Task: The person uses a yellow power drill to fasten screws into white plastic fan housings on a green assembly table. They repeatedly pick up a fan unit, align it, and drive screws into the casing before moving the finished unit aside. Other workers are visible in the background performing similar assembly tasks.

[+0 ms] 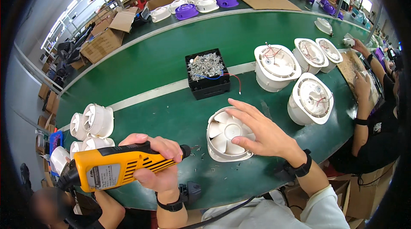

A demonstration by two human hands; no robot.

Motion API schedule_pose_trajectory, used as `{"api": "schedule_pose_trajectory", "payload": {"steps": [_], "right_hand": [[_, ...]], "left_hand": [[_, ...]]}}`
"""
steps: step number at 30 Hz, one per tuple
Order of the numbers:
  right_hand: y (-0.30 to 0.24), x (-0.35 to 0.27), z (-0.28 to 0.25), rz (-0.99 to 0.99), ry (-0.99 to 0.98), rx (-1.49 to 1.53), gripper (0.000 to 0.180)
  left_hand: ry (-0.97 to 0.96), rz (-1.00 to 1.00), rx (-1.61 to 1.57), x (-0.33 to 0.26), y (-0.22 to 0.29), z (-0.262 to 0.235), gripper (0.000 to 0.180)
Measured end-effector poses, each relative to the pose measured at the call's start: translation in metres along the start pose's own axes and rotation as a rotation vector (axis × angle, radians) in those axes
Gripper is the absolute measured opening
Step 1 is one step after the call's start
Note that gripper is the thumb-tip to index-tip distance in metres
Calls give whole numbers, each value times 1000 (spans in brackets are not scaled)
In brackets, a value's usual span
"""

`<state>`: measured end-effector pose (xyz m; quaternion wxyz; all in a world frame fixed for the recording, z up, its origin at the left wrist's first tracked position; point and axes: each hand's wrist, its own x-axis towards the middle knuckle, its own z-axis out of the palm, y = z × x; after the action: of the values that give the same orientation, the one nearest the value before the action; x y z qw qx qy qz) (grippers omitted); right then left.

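Note:
A yellow and black electric screwdriver (128,165) lies across my left hand (165,160), whose fingers are wrapped round its body; its black nose points right. A white fan (233,131) with several blades in a round housing rests on the green table in front of me. Over the fan's right side is my right hand (269,137), fingers stretched out and thumb above the blades. Whether its fingertips touch the housing I cannot tell. Small loose screws (201,154) are scattered between the screwdriver and the fan.
Beyond the fan stands a black box (209,88) heaped with screws, a red and blue wire on it. White fan housings (276,64) with wires are at right, more white fans (96,120) at left. Across the table (150,70), a person handles a white part; others sit at both sides.

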<state>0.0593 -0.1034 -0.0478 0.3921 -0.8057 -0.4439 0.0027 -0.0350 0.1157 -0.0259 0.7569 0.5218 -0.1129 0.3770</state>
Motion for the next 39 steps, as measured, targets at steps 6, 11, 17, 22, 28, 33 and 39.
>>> {"api": "schedule_pose_trajectory", "payload": {"steps": [6,11,17,22,28,33,39], "right_hand": [[0,-17,-8,342,117,140,54],[23,-49,-7,644,-10,541,56],[8,-51,-8,709,-60,462,60],[34,-56,7,776,35,526,60],[-1,-19,-10,1011,-61,978,55],[16,-6,0,1094,-107,864,70],[41,0,2,1053,-273,368,96]], "left_hand": [[-13,47,-66,3,0,-3,60],[-22,-237,382,11,15,13,36],[-400,-310,1013,16,3,29,41],[-535,-474,1071,10,-23,38,45],[-520,-544,1060,11,-25,38,44],[-503,-419,1065,11,-29,33,42],[-538,-500,1126,16,-24,25,44]]}}
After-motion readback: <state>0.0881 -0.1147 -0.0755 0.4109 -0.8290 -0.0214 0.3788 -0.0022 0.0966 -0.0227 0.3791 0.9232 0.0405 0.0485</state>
